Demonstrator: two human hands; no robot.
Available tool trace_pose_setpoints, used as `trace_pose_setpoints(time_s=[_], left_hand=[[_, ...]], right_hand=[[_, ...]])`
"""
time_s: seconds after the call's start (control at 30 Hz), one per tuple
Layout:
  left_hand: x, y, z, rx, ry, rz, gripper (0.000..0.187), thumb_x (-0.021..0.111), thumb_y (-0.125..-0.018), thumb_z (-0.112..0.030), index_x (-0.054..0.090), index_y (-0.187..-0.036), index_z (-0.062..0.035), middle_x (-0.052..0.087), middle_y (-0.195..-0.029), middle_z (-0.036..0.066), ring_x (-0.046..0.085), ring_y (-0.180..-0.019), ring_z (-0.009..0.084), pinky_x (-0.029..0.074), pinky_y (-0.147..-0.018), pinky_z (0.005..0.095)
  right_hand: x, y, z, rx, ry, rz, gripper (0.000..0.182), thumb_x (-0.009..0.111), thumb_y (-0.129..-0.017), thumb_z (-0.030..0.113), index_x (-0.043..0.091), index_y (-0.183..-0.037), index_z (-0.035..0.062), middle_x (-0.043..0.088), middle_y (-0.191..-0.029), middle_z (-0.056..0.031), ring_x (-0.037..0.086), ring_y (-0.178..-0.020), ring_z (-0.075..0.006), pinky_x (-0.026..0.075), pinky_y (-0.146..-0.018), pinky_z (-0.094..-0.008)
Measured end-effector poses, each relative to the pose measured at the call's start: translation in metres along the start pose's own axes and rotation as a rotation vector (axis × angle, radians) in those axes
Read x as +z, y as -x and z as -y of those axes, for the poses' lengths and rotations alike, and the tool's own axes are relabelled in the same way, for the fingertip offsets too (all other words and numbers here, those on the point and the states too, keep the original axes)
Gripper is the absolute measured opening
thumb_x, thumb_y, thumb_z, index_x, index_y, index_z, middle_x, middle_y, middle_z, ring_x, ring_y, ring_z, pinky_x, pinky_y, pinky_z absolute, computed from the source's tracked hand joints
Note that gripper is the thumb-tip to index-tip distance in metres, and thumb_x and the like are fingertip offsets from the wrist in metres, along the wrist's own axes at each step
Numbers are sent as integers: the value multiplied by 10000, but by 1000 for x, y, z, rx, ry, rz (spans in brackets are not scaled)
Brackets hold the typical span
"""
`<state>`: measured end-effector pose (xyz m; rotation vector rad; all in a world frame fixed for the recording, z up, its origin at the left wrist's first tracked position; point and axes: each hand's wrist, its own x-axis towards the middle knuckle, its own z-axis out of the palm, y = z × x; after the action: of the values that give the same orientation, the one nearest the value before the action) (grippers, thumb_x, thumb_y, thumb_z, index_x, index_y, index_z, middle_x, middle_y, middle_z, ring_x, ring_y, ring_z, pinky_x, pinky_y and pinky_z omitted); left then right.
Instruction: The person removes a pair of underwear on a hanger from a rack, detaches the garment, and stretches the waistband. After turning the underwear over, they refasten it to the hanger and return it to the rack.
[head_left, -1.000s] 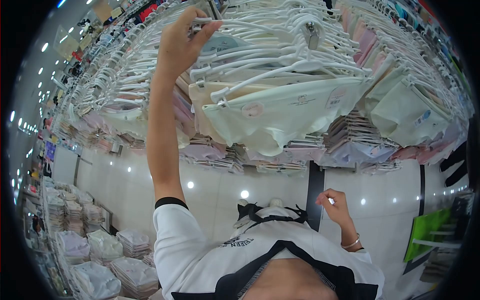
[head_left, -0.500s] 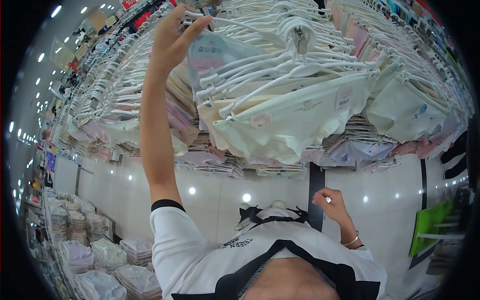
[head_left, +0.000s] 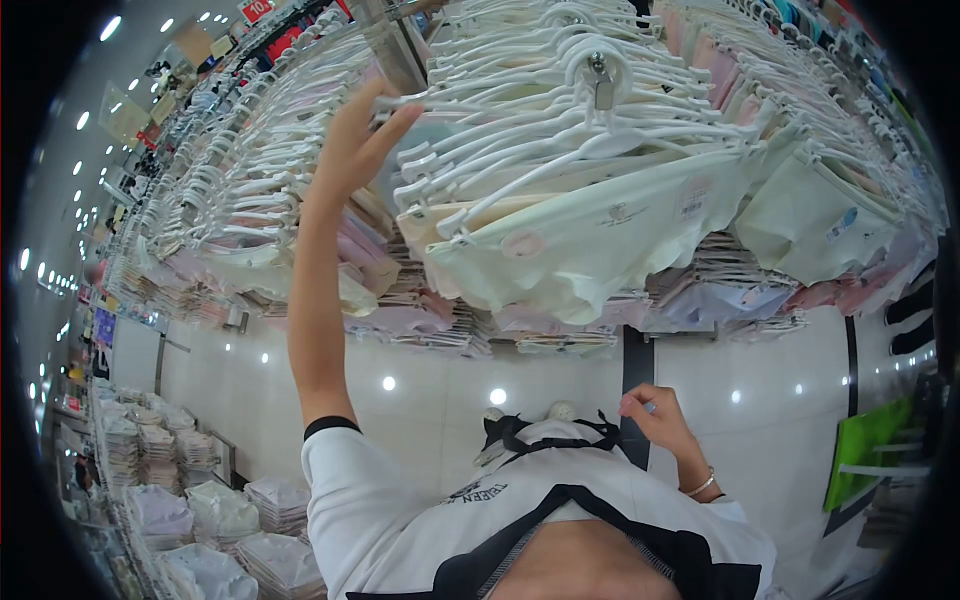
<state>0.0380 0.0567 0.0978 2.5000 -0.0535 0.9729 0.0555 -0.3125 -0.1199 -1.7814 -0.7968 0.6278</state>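
My left hand [head_left: 362,140] reaches up to the rack, its thumb and fingers closed on the clip end of a white plastic hanger [head_left: 470,103]. Pale blue cloth hangs partly hidden beside that hand. In front, a pale green pair of underpants [head_left: 590,235] with round and rectangular stickers hangs from its own white hanger [head_left: 555,155]. More hangers with light underwear are packed closely behind it. My right hand [head_left: 660,415] is held low before my body, away from the rack, with curled fingers. A small pale spot shows between them, too small to name.
A metal rack post [head_left: 395,50] stands just beyond my left hand. Hanging underwear [head_left: 820,215] continues on the right. Stacked folded underwear [head_left: 220,510] lies at lower left. A green panel [head_left: 865,450] stands at lower right, and someone's dark-clad legs [head_left: 910,315] show at the right edge.
My left hand has come down and nearer with the hanger, and the blue packaged-looking garment has dropped mostly behind the others. The metal post is now visible. My right hand has shifted slightly.
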Motion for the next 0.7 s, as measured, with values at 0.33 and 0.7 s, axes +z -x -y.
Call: trace_pose_setpoints(time_s=[0.33, 0.7], left_hand=[[-31, 81, 19, -281, -59, -142, 165, 522, -705, -157, 481, -714, 3, 459, -576, 18, 385, -533, 67, 314, -483, 190], [-67, 152, -61, -544, -391, -642, 94, 519, -713, -102, 501, -722, -10, 478, -575, 0, 403, -490, 31, 322, -452, 145]], right_hand=[[4, -4, 4, 36, 43, 36, 154, 495, -697, 126, 515, -664, -23, 546, -575, -80, 525, -526, -122, 395, -443, -215], [25, -19, -6, 76, 43, 132, 145, 504, -689, 132, 524, -696, -11, 550, -591, -92, 525, -522, -129, 397, -461, -224]])
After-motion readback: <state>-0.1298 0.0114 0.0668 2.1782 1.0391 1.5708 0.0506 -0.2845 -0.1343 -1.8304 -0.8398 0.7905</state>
